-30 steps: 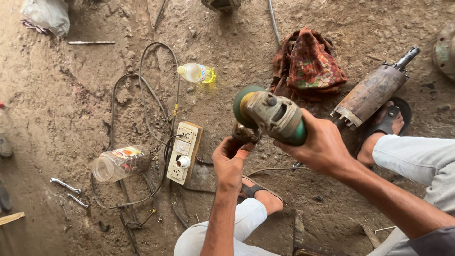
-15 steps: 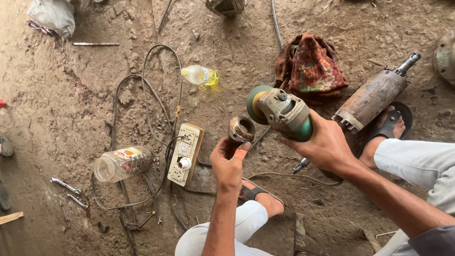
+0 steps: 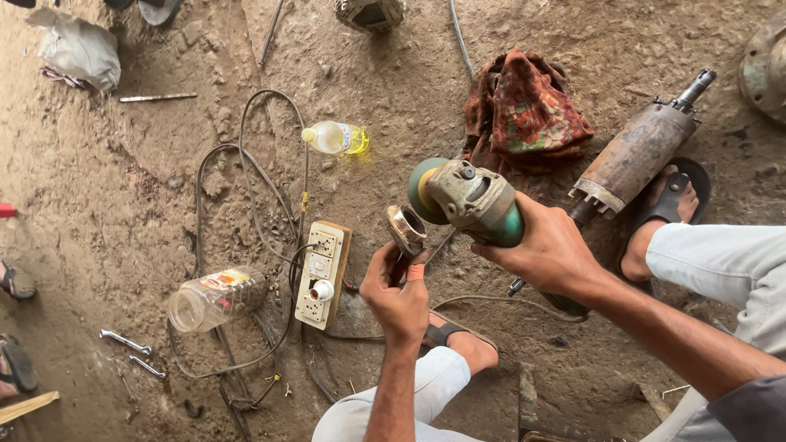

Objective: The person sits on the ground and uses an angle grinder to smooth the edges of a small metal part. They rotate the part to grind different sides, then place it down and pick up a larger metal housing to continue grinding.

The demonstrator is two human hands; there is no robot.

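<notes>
My right hand (image 3: 550, 250) grips a green and grey angle grinder (image 3: 467, 200) by its body, its round disc end turned left. My left hand (image 3: 398, 288) holds a small round metal part (image 3: 406, 230), shiny on its rim, just left of and below the grinder's head. The two do not touch. Both hands are raised over the dirt floor between my sandalled feet (image 3: 670, 211).
A switch and socket board (image 3: 321, 274) lies on the ground with cables looping off it. Nearby are a clear plastic jar (image 3: 216, 298), a small bottle of yellow liquid (image 3: 334, 137), a rusty motor shaft (image 3: 637, 154), a patterned cloth (image 3: 526, 111) and spanners (image 3: 124, 341).
The grinder has moved right and away from my left hand. The round metal part, earlier against the grinder's head, is now apart from it in my left hand.
</notes>
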